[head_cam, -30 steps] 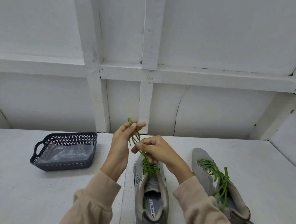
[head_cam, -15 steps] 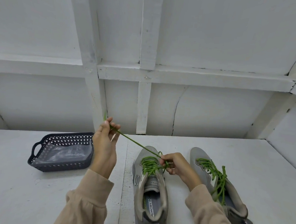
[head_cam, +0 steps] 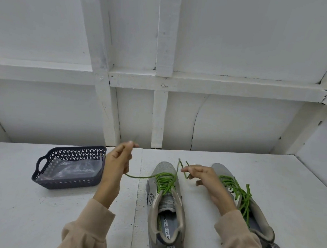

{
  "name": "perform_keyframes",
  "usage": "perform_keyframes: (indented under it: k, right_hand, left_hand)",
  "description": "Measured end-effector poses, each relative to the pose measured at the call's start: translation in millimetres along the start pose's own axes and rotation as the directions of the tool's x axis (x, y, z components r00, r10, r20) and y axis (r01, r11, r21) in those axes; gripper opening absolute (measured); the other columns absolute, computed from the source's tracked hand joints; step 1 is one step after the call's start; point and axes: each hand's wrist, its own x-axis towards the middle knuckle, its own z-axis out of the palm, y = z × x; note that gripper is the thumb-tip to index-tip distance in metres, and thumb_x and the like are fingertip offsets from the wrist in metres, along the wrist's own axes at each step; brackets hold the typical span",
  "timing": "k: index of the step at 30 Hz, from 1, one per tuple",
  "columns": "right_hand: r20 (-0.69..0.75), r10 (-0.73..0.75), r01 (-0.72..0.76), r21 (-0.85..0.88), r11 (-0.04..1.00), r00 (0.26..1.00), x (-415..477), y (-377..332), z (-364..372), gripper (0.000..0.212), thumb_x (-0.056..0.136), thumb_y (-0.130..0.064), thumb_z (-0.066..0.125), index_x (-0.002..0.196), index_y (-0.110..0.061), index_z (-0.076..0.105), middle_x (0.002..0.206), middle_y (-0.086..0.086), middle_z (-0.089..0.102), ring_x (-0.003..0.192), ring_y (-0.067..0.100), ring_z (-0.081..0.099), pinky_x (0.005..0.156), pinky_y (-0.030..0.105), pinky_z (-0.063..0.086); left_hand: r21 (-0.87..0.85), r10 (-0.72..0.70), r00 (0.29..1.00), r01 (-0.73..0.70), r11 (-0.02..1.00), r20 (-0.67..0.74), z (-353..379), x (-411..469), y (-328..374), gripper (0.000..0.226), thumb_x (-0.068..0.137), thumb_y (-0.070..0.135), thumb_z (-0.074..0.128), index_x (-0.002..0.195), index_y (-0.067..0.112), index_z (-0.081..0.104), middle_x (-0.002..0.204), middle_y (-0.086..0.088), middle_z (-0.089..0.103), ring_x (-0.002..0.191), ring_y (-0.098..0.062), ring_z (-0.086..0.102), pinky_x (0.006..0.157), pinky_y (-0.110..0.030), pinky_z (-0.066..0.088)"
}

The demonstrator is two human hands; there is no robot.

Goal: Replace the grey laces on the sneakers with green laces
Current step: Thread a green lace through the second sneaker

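Observation:
Two grey sneakers stand on the white table, toes pointing away. The left sneaker (head_cam: pixel 164 207) carries a green lace (head_cam: pixel 164 182) threaded through its front eyelets. My left hand (head_cam: pixel 117 165) is raised to its left and holds one end of that lace, which runs slack from the palm to the shoe. My right hand (head_cam: pixel 201 175) pinches the other end just right of the toe. The right sneaker (head_cam: pixel 237 196) is laced in green (head_cam: pixel 241 195), and my right forearm hides part of it.
A dark perforated plastic basket (head_cam: pixel 43 173) with a clear plastic bag inside sits on the table to the left. A white panelled wall with beams (head_cam: pixel 161 81) rises right behind the table (head_cam: pixel 27 211).
My left hand has dropped lower and the lace end it holds went from taut to slack. My right hand moved right off the shoe, lifting the other lace end.

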Motion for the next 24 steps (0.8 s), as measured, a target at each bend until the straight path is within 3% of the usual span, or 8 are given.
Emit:
perform_keyframes:
  k: [3,6,8,10,14,17,20,24]
  right_hand:
    - [0.013,-0.078,0.078,-0.016,0.997,0.997,-8.8,-1.6,-7.4,0.016,0.093,-0.013,0.061,0.099,-0.012,0.076,0.082,0.007,0.074,0.065,0.01,0.055,0.057,0.015,0.037]
    - [0.085,-0.049,0.053,-0.043,0.998,0.995,-17.8,0.2,-7.0,0.013,0.09,-0.01,0.066,0.101,-0.007,0.071,0.076,0.012,0.073,0.049,0.013,0.05,0.049,0.017,0.034]
    - [0.105,-0.046,0.052,-0.05,0.997,0.993,-23.3,4.9,-4.0,0.01,0.087,-0.008,0.068,0.096,-0.004,0.07,0.073,0.015,0.072,0.046,0.015,0.046,0.048,0.02,0.037]
    - [0.083,-0.07,0.074,-0.045,0.996,0.994,-28.2,9.4,-1.9,0.007,0.087,-0.005,0.068,0.092,-0.001,0.071,0.063,0.011,0.066,0.046,0.012,0.045,0.045,0.019,0.036]
    - [0.075,-0.119,0.124,-0.069,0.99,0.99,-37.5,15.5,0.2,0.008,0.088,-0.003,0.067,0.087,-0.003,0.075,0.054,-0.006,0.052,0.047,0.001,0.04,0.048,0.01,0.032]
    - [0.1,-0.119,0.126,-0.065,0.99,0.988,-44.7,17.9,1.3,0.007,0.087,-0.007,0.07,0.088,-0.007,0.077,0.058,-0.009,0.059,0.055,0.0,0.048,0.059,0.009,0.038]
    - [0.092,-0.131,0.139,-0.098,0.985,0.987,-47.3,20.2,1.8,0.004,0.084,-0.017,0.075,0.082,-0.016,0.078,0.057,0.001,0.049,0.06,0.015,0.038,0.064,0.024,0.032]
    - [0.087,-0.13,0.138,-0.098,0.986,0.988,-48.5,21.5,1.2,0.005,0.084,-0.015,0.074,0.079,-0.013,0.077,0.05,-0.003,0.034,0.053,0.012,0.024,0.058,0.028,0.022]
  left_hand:
    - [0.216,-0.056,0.986,0.021,0.976,0.157,-8.8,-11.0,-10.5,0.015,0.092,0.027,0.061,0.092,0.021,0.075,0.061,0.005,0.049,0.046,-0.001,0.032,0.054,-0.021,0.032]
    - [0.321,-0.158,0.943,0.058,0.945,0.293,-9.1,-23.6,-19.5,0.012,0.09,0.015,0.065,0.093,0.011,0.076,0.064,0.014,0.065,0.046,0.006,0.047,0.057,-0.007,0.038]
    - [0.389,-0.208,0.918,0.064,0.919,0.339,-10.6,-30.1,-25.9,0.009,0.087,0.014,0.07,0.089,0.012,0.078,0.071,0.012,0.071,0.054,0.008,0.054,0.055,-0.005,0.039]
    - [0.459,-0.226,0.887,0.017,0.888,0.403,-15.3,-33.3,-34.0,0.007,0.084,0.019,0.075,0.086,0.023,0.08,0.083,0.01,0.075,0.071,0.001,0.063,0.066,-0.011,0.046]
    - [0.523,-0.202,0.888,-0.051,0.851,0.414,-19.0,-35.8,-40.8,0.01,0.079,0.021,0.08,0.086,0.028,0.08,0.08,0.011,0.075,0.054,0.004,0.051,0.058,-0.009,0.037]
    - [0.538,-0.178,0.885,-0.094,0.838,0.43,-19.3,-35.6,-41.7,0.008,0.078,0.025,0.081,0.081,0.033,0.08,0.071,0.013,0.072,0.047,-0.004,0.035,0.053,-0.016,0.03]
    - [0.571,-0.18,0.881,-0.117,0.813,0.437,-21.0,-36.3,-41.1,0.011,0.078,0.025,0.081,0.079,0.037,0.078,0.076,0.015,0.073,0.048,-0.006,0.036,0.054,-0.021,0.032]
    - [0.661,-0.157,0.875,-0.216,0.718,0.457,-22.6,-37.6,-35.8,0.011,0.077,0.032,0.078,0.079,0.042,0.075,0.082,0.025,0.071,0.051,-0.006,0.046,0.055,-0.021,0.037]
